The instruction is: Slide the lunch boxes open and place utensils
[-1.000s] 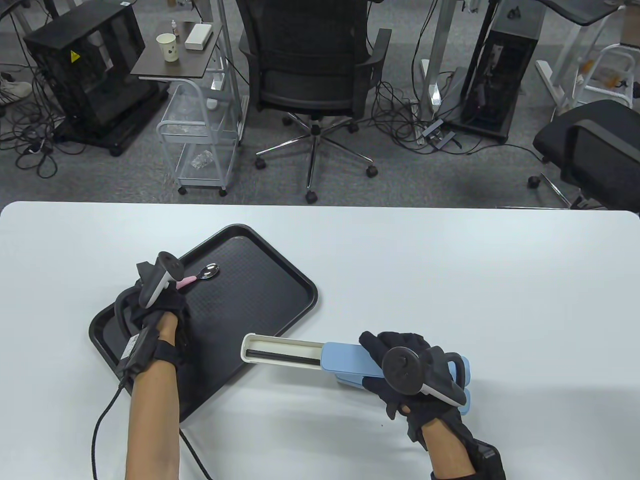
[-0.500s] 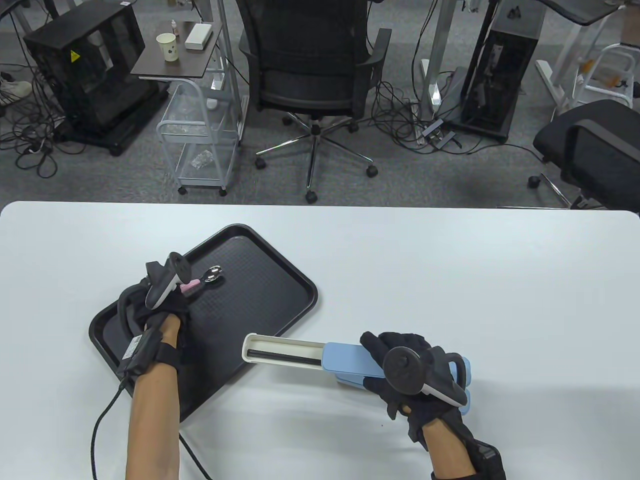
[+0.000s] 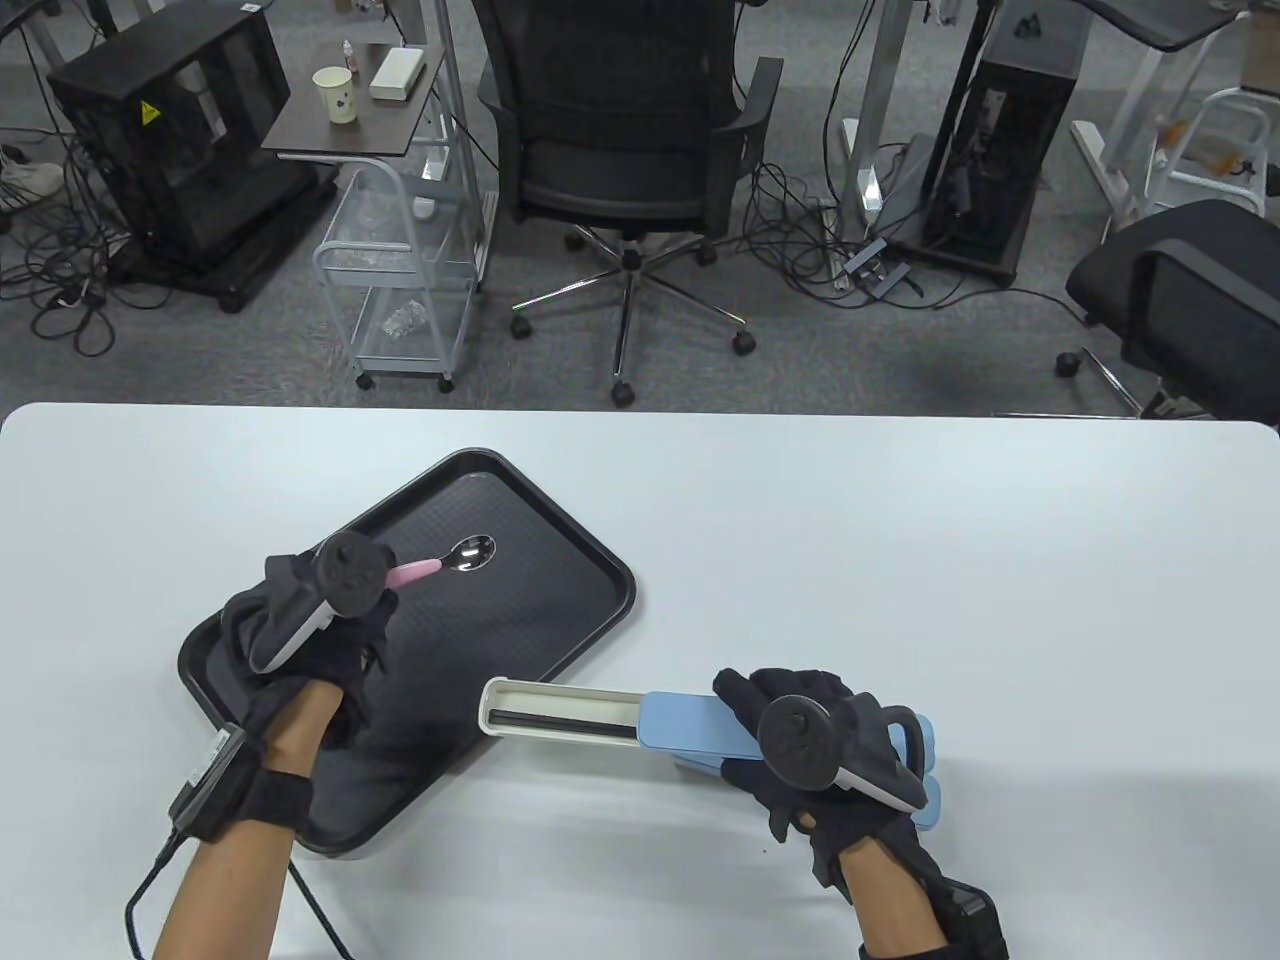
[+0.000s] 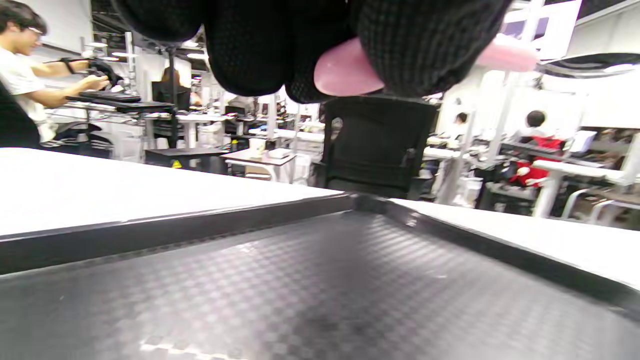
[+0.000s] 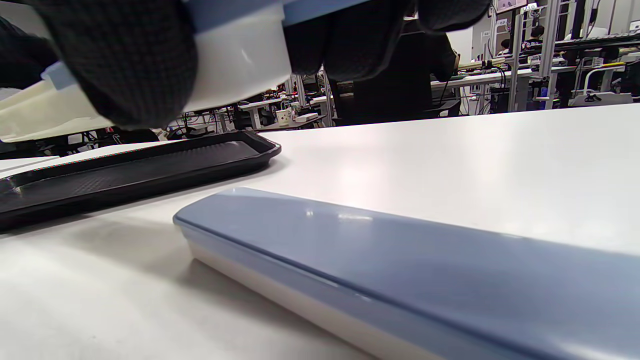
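Note:
My left hand [image 3: 330, 620] grips the pink handle of a metal spoon [image 3: 455, 560] above the black tray [image 3: 560, 520]; the handle [image 4: 345, 72] shows between my fingers in the left wrist view. My right hand [image 3: 800, 745] holds a long utensil box [image 3: 600, 715] lifted off the table, its blue lid [image 3: 695, 722] slid back and its white tray open at the left end, with dark chopsticks [image 3: 560, 720] inside. A second closed blue-lidded box [image 5: 400, 260] lies on the table under my right hand.
The black tray [image 5: 125, 170] sits left of the boxes on the white table [image 3: 900, 560]. Office chairs and carts stand beyond the far table edge.
My left hand has lifted and turned, and moved the spoon right across the tray. My right hand with the open box has barely moved.

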`<state>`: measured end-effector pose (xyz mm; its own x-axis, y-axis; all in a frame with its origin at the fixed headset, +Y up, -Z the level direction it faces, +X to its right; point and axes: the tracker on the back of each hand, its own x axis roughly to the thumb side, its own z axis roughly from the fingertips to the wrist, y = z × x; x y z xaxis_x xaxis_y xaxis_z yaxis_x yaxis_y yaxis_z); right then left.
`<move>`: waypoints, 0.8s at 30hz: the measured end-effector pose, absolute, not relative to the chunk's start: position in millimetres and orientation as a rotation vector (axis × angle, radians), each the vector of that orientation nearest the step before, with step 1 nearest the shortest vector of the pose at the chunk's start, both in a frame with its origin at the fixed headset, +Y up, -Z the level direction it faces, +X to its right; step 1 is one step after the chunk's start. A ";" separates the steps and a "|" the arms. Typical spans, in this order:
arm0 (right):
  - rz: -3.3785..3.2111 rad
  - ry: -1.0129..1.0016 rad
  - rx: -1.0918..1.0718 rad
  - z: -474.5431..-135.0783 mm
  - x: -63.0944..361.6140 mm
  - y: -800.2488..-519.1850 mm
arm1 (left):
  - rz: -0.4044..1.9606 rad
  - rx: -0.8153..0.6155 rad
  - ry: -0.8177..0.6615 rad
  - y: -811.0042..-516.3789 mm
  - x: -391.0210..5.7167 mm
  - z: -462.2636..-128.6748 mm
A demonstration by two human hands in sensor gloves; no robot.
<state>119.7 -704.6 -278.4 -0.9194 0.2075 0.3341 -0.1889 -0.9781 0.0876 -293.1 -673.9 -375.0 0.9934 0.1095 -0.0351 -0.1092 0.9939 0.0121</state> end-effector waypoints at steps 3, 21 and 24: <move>2.892 0.081 0.509 -278.6 120.5 -704.8 | 0.130 0.037 -0.025 -665.4 -285.6 -350.9; 2.881 0.076 0.522 -277.6 120.2 -705.5 | 0.104 0.172 -0.212 -687.1 -235.8 -253.4; 2.881 0.077 0.532 -276.9 118.1 -706.4 | 0.068 0.179 -0.221 -693.1 -232.2 -250.3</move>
